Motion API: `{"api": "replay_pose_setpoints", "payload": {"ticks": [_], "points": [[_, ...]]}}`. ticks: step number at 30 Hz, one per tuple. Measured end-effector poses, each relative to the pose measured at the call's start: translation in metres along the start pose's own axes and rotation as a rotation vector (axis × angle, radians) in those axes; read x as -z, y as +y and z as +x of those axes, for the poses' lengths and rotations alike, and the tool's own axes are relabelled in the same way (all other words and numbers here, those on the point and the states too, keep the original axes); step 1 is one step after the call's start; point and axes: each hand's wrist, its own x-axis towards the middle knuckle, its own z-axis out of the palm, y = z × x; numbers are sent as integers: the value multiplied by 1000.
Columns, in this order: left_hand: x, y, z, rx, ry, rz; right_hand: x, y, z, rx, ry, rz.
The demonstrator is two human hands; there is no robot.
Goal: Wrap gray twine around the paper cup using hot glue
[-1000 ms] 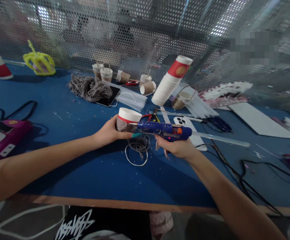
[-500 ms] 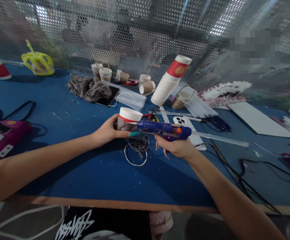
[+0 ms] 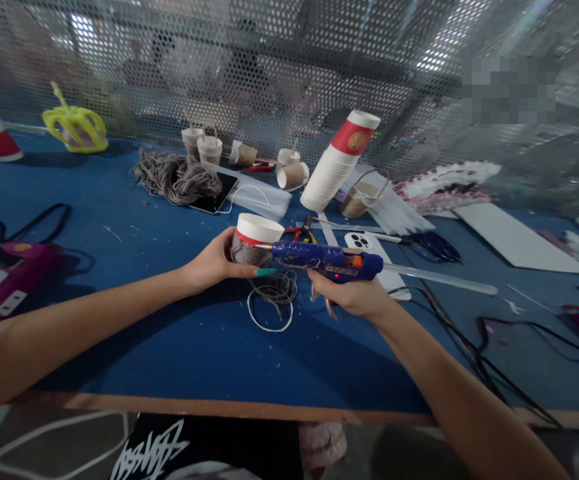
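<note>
My left hand (image 3: 218, 261) is closed around a paper cup (image 3: 260, 229) with a white rim, a red band and grey yarn wound about its lower part. In my right hand (image 3: 353, 294) is a blue hot glue gun (image 3: 314, 256), its red light lit and a clear glue stick (image 3: 442, 279) poking out of the back. The gun's metal nozzle meets the cup's side near the top of the yarn; whether it touches I cannot tell. Loose grey yarn (image 3: 274, 288) and a white loop (image 3: 270, 329) lie on the table just below the cup.
A leaning stack of paper cups (image 3: 332, 170) stands behind the gun. Near it lie pliers (image 3: 305, 230) and a white phone (image 3: 376, 245). A grey yarn bundle (image 3: 174, 179) rests on a tablet (image 3: 222, 193). Black cables (image 3: 449, 320) run along the right; a purple glue gun (image 3: 24, 273) lies left.
The cup and my left hand have shifted very slightly left. My right hand still holds the glue gun with its nozzle at the cup's side.
</note>
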Motion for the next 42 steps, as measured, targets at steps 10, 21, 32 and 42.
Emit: {"api": "replay_pose_setpoints", "payload": {"ticks": [10,21,32,42], "points": [[0,-1,-1,-18,-2,-56,-1,-8,4,25,3,27],[2,-3,0,-15,-40,-116,0,-10,5,35,14,5],[5,-3,0,-31,-49,-77,2,-9,5,43,7,-18],[4,-2,0,-23,-43,-130,0,-10,5,78,18,-41]]}}
